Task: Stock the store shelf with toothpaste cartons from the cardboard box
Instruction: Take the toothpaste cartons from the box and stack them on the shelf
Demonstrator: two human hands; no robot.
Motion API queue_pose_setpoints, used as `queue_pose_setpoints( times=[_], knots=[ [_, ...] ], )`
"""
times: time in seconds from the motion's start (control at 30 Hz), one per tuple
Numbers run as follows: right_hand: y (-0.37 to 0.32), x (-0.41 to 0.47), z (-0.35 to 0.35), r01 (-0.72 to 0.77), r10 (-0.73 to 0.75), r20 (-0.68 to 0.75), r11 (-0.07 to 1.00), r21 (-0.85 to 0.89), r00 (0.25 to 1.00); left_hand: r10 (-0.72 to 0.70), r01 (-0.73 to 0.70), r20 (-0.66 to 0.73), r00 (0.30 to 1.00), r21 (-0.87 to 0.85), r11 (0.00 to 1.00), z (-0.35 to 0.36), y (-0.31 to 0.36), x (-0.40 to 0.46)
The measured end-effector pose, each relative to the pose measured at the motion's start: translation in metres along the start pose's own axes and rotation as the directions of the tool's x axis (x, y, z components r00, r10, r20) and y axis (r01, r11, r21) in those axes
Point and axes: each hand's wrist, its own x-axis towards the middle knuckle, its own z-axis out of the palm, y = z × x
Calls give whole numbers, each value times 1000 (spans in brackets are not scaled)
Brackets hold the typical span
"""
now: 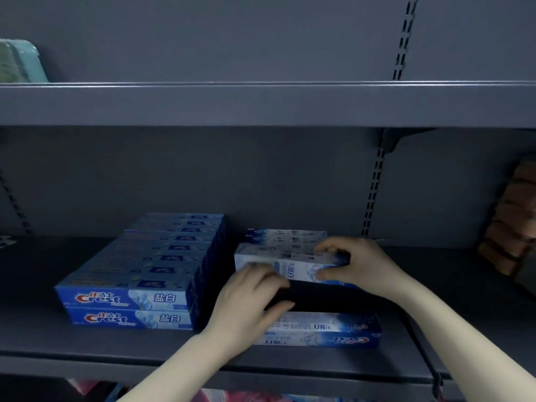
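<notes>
Your right hand [358,264] pinches the pale toothpaste carton [285,264] at its right end, thumb in front, fingers curled over the top. Your left hand [249,297] rests at the carton's left front, fingers loosely bent, grip unclear. The carton sits mid-shelf [435,300] against a short pale row, right of the blue Crest stack [139,282]. Likely light, stiff, glossy cardboard: hold the long faces, don't crush the ends. Two more cartons [324,329] lie in front.

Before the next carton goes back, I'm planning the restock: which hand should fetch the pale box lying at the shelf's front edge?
The left hand. It hovers just above the front carton, thumb near its top. The right hand grips the end of the carton at the back stack.
</notes>
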Motion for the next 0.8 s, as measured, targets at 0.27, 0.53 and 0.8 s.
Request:
queue_pose_setpoints(
  times=[0.27, 0.53, 0.8],
  knots=[
    [-6, 2, 7, 99, -97, -86, 995, 23, 992, -207, 175, 396, 895, 116, 978, -14, 0, 58],
    [8, 3, 4, 27, 93, -255, 903, 429, 963, -339, 419, 323, 884, -224, 880, -4, -1, 57],
    [8, 6, 30, -106, 35, 153, 869, 483, 988, -492, 544, 371, 787, -793, 273, -7, 19, 78]
  ],
)
